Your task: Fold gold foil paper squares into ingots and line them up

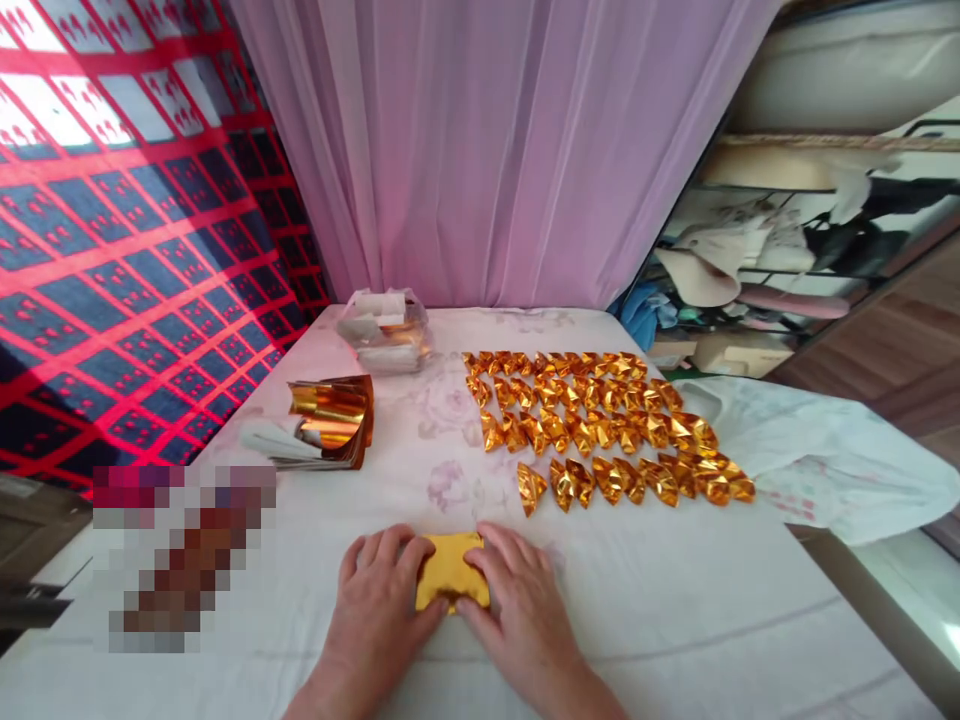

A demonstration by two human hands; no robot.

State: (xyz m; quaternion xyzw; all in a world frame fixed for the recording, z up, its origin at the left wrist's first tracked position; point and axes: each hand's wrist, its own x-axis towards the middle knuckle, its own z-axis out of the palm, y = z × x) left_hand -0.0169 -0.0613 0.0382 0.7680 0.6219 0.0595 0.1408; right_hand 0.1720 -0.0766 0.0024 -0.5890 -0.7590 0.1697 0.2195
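A small rectangle of gold foil paper (452, 565) lies flat on the table in front of me. My left hand (382, 585) grips its left edge, with the thumb at the near side and the index finger on top. From the other side my right hand (519, 590) pinches the right edge in much the same way, and both thumbs nearly meet at the near edge. Beyond my hands, to the right, several rows of folded gold foil pieces (585, 432) stand on the cloth.
A stack of curled gold foil sheets (334, 420) lies at the left, with a clear plastic bag of papers (386, 330) behind it. A whitish plastic bag (832, 455) hangs over the table's right edge. Pink curtain (495, 150) closes the far side. A blurred patch covers the left.
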